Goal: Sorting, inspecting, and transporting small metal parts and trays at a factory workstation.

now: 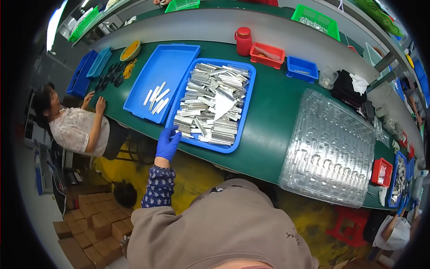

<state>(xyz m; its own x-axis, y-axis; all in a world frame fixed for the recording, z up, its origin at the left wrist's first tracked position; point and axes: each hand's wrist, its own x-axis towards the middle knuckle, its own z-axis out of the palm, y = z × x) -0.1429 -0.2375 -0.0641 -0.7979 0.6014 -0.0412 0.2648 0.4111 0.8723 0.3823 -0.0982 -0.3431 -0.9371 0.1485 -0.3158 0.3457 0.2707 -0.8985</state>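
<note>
My left hand (168, 144), in a blue glove, reaches over the near left corner of a blue tray (251, 103). Its thumb and forefinger close on the end of a silvery metal strip (184, 134) lying at that corner. The tray is heaped with similar short metal strips (201, 101), and a white piece of paper (223, 106) rests on the pile. Left of it, partly under its edge, a second blue tray (154, 67) holds several loose strips (156, 96). My right hand is out of view.
On the green table (268, 134) stand clear plastic trays (331, 152) at right. Along the back are a red jug (243, 41), a red bin (267, 54) and a blue bin (302, 69). A co-worker (78, 130) sits at the left end, hands by black items (112, 75).
</note>
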